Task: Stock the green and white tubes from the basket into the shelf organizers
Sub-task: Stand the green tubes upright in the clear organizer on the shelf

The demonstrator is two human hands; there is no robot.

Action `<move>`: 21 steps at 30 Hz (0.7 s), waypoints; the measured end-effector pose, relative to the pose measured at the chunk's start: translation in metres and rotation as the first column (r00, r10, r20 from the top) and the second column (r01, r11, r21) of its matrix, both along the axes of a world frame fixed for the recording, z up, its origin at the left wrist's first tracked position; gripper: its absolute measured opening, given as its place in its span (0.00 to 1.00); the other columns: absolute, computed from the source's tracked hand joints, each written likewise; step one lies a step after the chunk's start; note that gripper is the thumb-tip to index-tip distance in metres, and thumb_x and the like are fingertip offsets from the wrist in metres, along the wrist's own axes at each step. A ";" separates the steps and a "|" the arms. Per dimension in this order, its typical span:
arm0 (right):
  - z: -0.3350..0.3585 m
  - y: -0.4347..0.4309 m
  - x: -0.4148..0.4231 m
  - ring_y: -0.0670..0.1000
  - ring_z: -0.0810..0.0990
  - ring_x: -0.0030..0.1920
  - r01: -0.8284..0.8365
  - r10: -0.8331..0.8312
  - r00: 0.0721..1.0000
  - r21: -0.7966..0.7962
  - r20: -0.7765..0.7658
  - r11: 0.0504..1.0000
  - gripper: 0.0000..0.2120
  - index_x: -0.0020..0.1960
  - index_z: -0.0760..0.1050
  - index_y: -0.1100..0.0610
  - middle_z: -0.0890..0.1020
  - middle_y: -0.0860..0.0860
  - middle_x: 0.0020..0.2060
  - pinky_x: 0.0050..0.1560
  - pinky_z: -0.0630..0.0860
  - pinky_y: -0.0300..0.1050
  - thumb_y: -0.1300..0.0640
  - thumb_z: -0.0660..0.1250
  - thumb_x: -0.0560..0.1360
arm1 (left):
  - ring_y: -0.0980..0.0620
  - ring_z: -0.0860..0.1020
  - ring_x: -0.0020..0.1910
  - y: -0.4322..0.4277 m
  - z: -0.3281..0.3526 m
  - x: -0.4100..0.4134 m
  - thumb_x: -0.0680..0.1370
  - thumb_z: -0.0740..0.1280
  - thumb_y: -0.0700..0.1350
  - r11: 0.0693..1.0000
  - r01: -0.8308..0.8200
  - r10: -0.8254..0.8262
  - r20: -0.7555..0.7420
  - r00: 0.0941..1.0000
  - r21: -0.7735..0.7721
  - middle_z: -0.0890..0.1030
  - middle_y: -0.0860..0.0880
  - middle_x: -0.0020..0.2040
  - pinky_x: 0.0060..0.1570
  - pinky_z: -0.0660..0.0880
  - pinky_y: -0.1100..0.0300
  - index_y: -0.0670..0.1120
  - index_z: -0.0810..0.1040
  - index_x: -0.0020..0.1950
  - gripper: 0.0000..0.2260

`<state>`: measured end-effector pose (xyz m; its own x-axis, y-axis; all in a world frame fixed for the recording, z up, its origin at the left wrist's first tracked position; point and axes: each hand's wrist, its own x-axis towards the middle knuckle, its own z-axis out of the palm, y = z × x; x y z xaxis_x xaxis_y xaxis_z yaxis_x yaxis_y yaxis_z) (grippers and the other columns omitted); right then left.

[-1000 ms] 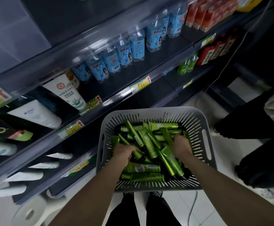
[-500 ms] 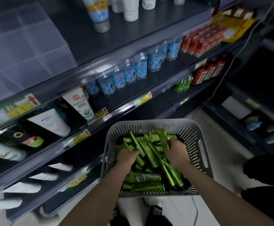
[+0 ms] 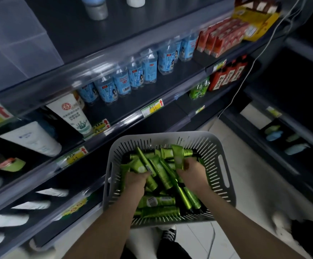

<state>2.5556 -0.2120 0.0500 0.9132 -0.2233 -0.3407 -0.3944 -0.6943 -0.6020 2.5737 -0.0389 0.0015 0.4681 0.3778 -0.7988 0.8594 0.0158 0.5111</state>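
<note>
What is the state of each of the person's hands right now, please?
Left hand: closed, grip round green tubes in the basket.
Right hand: closed, holding green tubes too.

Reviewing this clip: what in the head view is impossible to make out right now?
Head view only.
- left hand: fingers buried among the green tubes; its grip is hidden.
- right hand: tubes held, count unclear behind its knuckles.
- price tags: print too small, blurred.
- white items, lower-left shelf: motion-blurred, cut by the edge.
</note>
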 end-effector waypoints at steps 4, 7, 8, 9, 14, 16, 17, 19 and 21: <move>0.003 0.000 0.001 0.53 0.79 0.38 0.021 -0.019 0.999 0.059 -0.032 0.998 0.06 0.48 0.75 0.59 0.80 0.52 0.39 0.36 0.76 0.46 0.58 0.69 0.73 | 0.41 0.77 0.56 -0.004 0.015 0.003 0.70 0.76 0.47 0.978 0.188 -0.193 0.060 0.979 0.088 0.78 0.42 0.60 0.50 0.73 0.56 0.37 0.75 0.63 0.26; 0.013 0.005 0.005 0.54 0.79 0.37 0.045 -0.043 0.999 0.112 -0.022 0.993 0.06 0.45 0.75 0.60 0.80 0.54 0.38 0.35 0.75 0.47 0.59 0.68 0.71 | 0.49 0.78 0.40 -0.004 0.037 0.006 0.69 0.76 0.48 0.929 0.316 -0.345 0.144 0.927 0.191 0.83 0.45 0.47 0.37 0.73 0.60 0.42 0.81 0.47 0.13; 0.018 0.006 0.007 0.53 0.78 0.36 0.044 -0.044 0.999 0.122 -0.006 0.992 0.06 0.44 0.75 0.61 0.80 0.54 0.37 0.33 0.73 0.45 0.59 0.69 0.71 | 0.51 0.78 0.38 -0.002 0.044 0.008 0.69 0.76 0.48 0.913 0.342 -0.382 0.171 0.908 0.223 0.82 0.47 0.43 0.33 0.71 0.61 0.43 0.81 0.44 0.11; 0.023 0.009 0.010 0.52 0.76 0.35 0.033 -0.036 0.999 0.128 0.015 0.991 0.06 0.43 0.75 0.61 0.79 0.54 0.37 0.31 0.71 0.43 0.59 0.69 0.71 | 0.51 0.79 0.38 0.001 0.052 0.011 0.68 0.76 0.48 0.896 0.362 -0.414 0.193 0.889 0.257 0.82 0.48 0.41 0.31 0.71 0.61 0.43 0.81 0.42 0.11; 0.059 0.019 0.024 0.54 0.76 0.35 -0.019 0.007 0.995 0.114 0.102 0.993 0.08 0.41 0.74 0.62 0.78 0.55 0.34 0.32 0.68 0.45 0.58 0.70 0.68 | 0.53 0.80 0.40 0.024 0.105 0.025 0.67 0.77 0.47 0.854 0.380 -0.495 0.331 0.803 0.356 0.82 0.51 0.41 0.36 0.72 0.61 0.44 0.82 0.45 0.11; 0.075 0.025 0.028 0.56 0.78 0.37 -0.035 0.023 0.991 0.091 0.131 0.995 0.08 0.41 0.75 0.62 0.80 0.56 0.35 0.35 0.72 0.47 0.58 0.70 0.67 | 0.53 0.79 0.40 0.037 0.123 0.029 0.67 0.77 0.46 0.831 0.393 -0.535 0.373 0.758 0.393 0.82 0.51 0.41 0.35 0.72 0.62 0.45 0.81 0.45 0.10; 0.084 0.029 0.029 0.55 0.78 0.37 -0.040 0.026 0.988 0.089 0.152 0.995 0.07 0.42 0.75 0.61 0.81 0.56 0.36 0.36 0.73 0.48 0.58 0.70 0.67 | 0.53 0.79 0.40 0.043 0.132 0.031 0.67 0.77 0.46 0.827 0.393 -0.545 0.401 0.736 0.402 0.82 0.50 0.41 0.36 0.73 0.61 0.45 0.81 0.44 0.10; 0.101 0.040 0.031 0.54 0.79 0.38 -0.042 0.022 0.982 0.103 0.188 0.994 0.07 0.43 0.76 0.59 0.81 0.54 0.37 0.38 0.75 0.47 0.58 0.70 0.68 | 0.53 0.79 0.38 0.053 0.148 0.034 0.68 0.77 0.44 0.831 0.383 -0.546 0.460 0.701 0.402 0.83 0.49 0.41 0.37 0.74 0.60 0.45 0.81 0.43 0.08; 0.119 0.053 0.029 0.51 0.78 0.37 -0.034 0.002 0.973 0.135 0.230 0.990 0.06 0.43 0.76 0.58 0.80 0.51 0.36 0.36 0.74 0.45 0.58 0.70 0.68 | 0.53 0.78 0.37 0.063 0.164 0.036 0.68 0.77 0.43 0.828 0.380 -0.556 0.523 0.646 0.411 0.82 0.50 0.39 0.36 0.73 0.60 0.46 0.80 0.42 0.07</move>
<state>2.5847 -0.1585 0.1692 0.9739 -0.1717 -0.1486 -0.2232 -0.6048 -0.7645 2.6093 0.0243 0.1653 0.9748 0.1061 -0.1961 0.2228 -0.4989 0.8375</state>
